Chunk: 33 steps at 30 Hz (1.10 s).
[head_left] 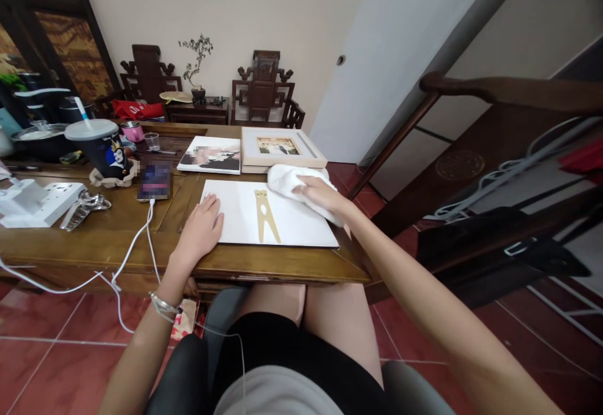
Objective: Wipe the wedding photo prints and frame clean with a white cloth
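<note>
A white board [235, 214] with a gold A-shaped piece [267, 217] on its upper face lies near the front edge of the wooden table. My left hand [202, 223] rests flat on the board's left side, fingers stretched out and holding nothing. At the far right part of the board, my right hand [320, 192] grips a bunched white cloth [285, 179], which touches the surface. Part of the cloth is hidden under the hand. Just behind the board are a photo panel [211, 155] and a framed picture [282, 148] in a pale frame.
On the left stand a large lidded cup [97, 145] with a straw, a phone [155, 181] on a white cable [134, 239], and a power strip [47, 203]. A pink mug [132, 131] and a small clear cup [152, 142] sit farther back. The wooden table [282, 263] ends near my lap.
</note>
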Each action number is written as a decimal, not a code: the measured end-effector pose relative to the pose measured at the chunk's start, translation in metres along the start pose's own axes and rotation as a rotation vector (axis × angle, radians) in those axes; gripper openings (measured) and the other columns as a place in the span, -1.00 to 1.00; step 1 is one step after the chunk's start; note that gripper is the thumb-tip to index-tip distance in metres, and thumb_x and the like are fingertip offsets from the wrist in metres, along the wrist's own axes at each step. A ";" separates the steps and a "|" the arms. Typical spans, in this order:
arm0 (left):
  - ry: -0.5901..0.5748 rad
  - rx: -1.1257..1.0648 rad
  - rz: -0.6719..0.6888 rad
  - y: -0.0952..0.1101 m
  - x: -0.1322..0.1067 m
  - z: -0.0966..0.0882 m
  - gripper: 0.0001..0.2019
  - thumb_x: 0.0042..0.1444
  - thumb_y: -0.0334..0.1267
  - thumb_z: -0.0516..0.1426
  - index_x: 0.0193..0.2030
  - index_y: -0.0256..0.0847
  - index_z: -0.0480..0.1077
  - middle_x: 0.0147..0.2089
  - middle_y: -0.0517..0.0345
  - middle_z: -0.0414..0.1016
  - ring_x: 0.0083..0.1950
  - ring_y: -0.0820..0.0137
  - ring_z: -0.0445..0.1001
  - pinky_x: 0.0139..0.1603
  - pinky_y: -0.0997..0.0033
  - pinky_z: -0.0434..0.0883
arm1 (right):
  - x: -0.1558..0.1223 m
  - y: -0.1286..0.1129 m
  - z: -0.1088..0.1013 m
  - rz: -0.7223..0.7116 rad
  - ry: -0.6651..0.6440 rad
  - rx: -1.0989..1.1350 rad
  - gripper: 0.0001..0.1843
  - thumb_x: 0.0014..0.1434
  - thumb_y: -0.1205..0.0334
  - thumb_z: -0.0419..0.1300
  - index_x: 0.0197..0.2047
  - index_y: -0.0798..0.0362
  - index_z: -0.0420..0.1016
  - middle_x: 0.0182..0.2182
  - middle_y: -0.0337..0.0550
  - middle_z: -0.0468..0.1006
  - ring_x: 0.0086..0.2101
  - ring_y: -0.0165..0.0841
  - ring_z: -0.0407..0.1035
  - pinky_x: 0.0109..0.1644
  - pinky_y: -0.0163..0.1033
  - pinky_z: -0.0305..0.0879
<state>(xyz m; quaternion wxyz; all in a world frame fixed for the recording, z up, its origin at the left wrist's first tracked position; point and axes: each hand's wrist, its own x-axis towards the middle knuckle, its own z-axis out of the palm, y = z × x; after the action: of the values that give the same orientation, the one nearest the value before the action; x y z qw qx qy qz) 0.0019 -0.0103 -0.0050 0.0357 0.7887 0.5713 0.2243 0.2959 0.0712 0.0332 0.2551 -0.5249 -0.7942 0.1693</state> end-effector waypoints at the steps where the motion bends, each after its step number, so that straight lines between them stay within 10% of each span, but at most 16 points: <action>1: -0.001 0.002 -0.002 0.000 0.000 0.000 -0.57 0.29 -0.29 -0.13 0.21 -0.46 0.27 0.37 -0.30 0.19 0.43 0.09 0.10 0.39 0.02 0.12 | -0.011 0.000 0.000 0.009 -0.010 -0.011 -0.89 0.04 0.17 0.02 -0.42 -0.02 0.32 -0.28 -0.05 0.54 -0.08 -0.01 0.34 0.16 0.11 0.14; 13: -0.002 -0.022 -0.043 0.002 0.000 0.001 -0.57 0.30 -0.30 -0.12 0.23 -0.44 0.25 0.37 -0.28 0.18 0.44 0.11 0.08 0.40 0.01 0.10 | -0.130 -0.035 -0.048 0.037 -0.468 0.055 -0.79 0.07 0.09 0.09 -0.42 0.01 0.45 -0.25 -0.09 0.52 -0.05 -0.06 0.35 0.14 -0.03 0.19; 24: 0.076 -0.022 -0.113 0.001 -0.001 0.003 -0.54 0.28 -0.23 -0.06 0.24 -0.46 0.24 0.41 -0.35 0.08 0.46 0.02 -0.02 0.40 -0.03 0.09 | -0.017 -0.012 -0.007 -0.005 -0.136 -0.074 -0.81 0.09 0.20 0.01 -0.34 0.02 0.44 -0.18 -0.02 0.57 -0.09 -0.06 0.37 0.08 0.03 0.24; 33: 0.055 -0.005 -0.039 -0.004 0.000 0.005 -0.54 0.30 -0.19 -0.11 0.24 -0.39 0.26 0.38 -0.25 0.17 0.46 0.09 0.00 0.40 -0.01 0.09 | -0.006 -0.085 0.049 -0.059 -0.094 -0.074 -0.75 0.17 0.30 -0.05 -0.16 0.05 0.41 -0.20 0.04 0.58 -0.03 0.06 0.36 0.16 0.36 0.00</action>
<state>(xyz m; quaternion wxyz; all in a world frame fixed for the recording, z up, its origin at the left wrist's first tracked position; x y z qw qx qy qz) 0.0005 -0.0082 -0.0110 0.0260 0.7709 0.5867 0.2466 0.2056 0.0324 0.0383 0.2029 -0.5018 -0.8261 0.1568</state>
